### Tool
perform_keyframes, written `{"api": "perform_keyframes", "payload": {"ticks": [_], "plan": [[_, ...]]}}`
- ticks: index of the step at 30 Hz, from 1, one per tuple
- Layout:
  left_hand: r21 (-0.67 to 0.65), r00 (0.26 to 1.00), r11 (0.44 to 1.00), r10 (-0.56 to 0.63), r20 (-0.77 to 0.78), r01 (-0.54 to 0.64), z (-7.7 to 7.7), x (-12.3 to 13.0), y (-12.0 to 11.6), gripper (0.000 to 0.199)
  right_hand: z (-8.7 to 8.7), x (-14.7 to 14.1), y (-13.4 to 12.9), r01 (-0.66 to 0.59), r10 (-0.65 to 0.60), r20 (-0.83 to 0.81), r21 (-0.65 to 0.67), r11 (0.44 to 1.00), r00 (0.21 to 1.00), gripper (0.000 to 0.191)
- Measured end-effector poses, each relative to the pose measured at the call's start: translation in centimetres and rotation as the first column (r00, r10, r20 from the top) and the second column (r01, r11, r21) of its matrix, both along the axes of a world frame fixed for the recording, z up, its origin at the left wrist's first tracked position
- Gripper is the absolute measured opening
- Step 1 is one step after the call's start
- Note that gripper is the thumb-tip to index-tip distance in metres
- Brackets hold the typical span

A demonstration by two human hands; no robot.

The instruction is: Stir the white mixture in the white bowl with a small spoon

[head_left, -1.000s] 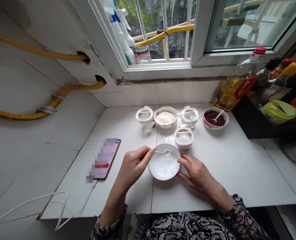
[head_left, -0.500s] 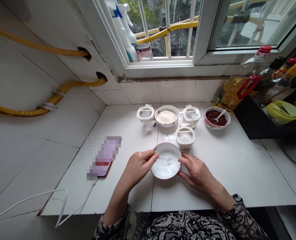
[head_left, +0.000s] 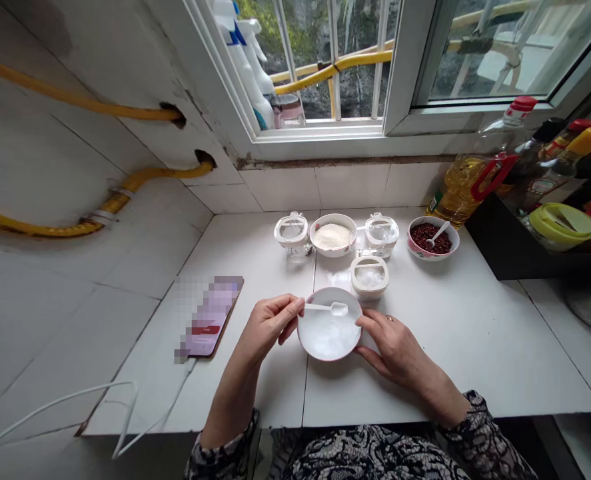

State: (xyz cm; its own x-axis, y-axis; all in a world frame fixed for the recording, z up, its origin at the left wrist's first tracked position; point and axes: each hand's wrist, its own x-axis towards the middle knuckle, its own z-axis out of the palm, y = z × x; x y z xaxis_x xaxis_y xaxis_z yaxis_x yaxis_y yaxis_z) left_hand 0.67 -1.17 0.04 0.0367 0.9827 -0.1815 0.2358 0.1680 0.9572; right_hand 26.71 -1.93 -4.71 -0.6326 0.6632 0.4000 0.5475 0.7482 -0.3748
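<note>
Between thumb and fingers, my left hand pinches the handle of a small white spoon. The spoon lies level over a white bowl with a pink rim, which has white stuff in it. My right hand grips the bowl's right side, thumb low and fingers at the rim. Just behind the bowl stands a small clear jar with a cream lid, something white inside. Farther back are a bowl of white powder, a left jar and a right jar.
A bowl of dark red beans holds another white spoon. An oil bottle and a black rack of sauce bottles stand at the right. To the left lies a phone with a white cable.
My left hand has lifted the spoon from the white stuff and moved slightly left, so the spoon shows clearly above the bowl. My right hand keeps its grip on the bowl.
</note>
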Motion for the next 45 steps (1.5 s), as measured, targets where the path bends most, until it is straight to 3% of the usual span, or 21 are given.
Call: {"api": "perform_keyframes", "payload": {"ticks": [5,9,12,15,17,18,20,21,24,26,28,30,34,45], "plan": [[0.197,0.985,0.966,0.168,0.027,-0.170,1.3,1.9,1.1,0.035,0.1,0.0,0.0,0.000,0.000,-0.007,0.005,1.000,1.000,0.031],[0.424,0.965,0.878,0.261,-0.037,-0.221,2.4,3.9,1.4,0.032,0.1,-0.1,0.0,0.003,-0.003,-0.007,-0.001,1.000,1.000,0.032],[0.696,0.913,0.716,0.323,-0.249,-0.064,2.0,5.1,1.7,0.026,0.2,-0.1,0.0,0.008,-0.008,0.001,-0.025,1.000,1.000,0.032],[0.838,0.751,0.486,0.450,-0.483,0.247,0.8,5.7,2.0,0.023,0.2,-0.2,-0.1,0.011,-0.011,-0.001,-0.043,0.999,1.000,0.031],[0.850,0.681,0.403,0.519,-0.517,0.338,0.2,5.8,2.0,0.024,0.2,-0.2,-0.1,0.010,-0.010,0.002,-0.045,0.999,1.000,0.031],[0.858,0.681,0.392,0.529,-0.506,0.332,0.1,5.7,1.9,0.023,0.2,-0.2,-0.1,0.010,-0.010,0.005,-0.042,0.999,1.000,0.031],[0.870,0.737,0.432,0.503,-0.452,0.239,0.2,5.3,1.4,0.023,0.2,-0.2,-0.1,0.013,-0.012,0.013,-0.028,1.000,1.000,0.031],[0.859,0.776,0.484,0.472,-0.418,0.168,0.4,4.9,1.1,0.023,0.2,-0.2,-0.1,0.014,-0.014,0.015,-0.021,1.000,1.000,0.031],[0.706,0.881,0.708,0.350,-0.317,-0.027,1.1,3.5,0.1,0.027,0.1,-0.1,0.0,0.011,-0.011,0.007,-0.012,1.000,1.000,0.031],[0.526,0.926,0.850,0.210,-0.313,-0.015,1.4,2.4,-0.3,0.030,0.1,0.0,0.0,0.001,-0.001,0.001,-0.011,1.000,1.000,0.032],[0.348,0.934,0.934,0.046,-0.355,0.086,1.4,1.7,-0.4,0.035,0.1,0.0,0.0,-0.001,0.001,0.001,-0.008,1.000,1.000,0.033],[0.217,0.917,0.963,-0.065,-0.393,0.161,1.1,1.5,-0.4,0.038,0.0,0.0,0.0,0.004,-0.004,0.006,-0.006,1.000,1.000,0.033],[0.092,0.890,0.972,-0.158,-0.427,0.216,0.6,2.1,-0.2,0.038,0.0,0.0,0.0,0.008,-0.008,0.010,-0.003,1.000,1.000,0.033],[0.017,0.880,0.972,-0.206,-0.428,0.236,0.8,2.4,-0.4,0.038,-0.1,0.0,0.0,0.008,-0.008,0.005,0.005,1.000,1.000,0.032]]}}
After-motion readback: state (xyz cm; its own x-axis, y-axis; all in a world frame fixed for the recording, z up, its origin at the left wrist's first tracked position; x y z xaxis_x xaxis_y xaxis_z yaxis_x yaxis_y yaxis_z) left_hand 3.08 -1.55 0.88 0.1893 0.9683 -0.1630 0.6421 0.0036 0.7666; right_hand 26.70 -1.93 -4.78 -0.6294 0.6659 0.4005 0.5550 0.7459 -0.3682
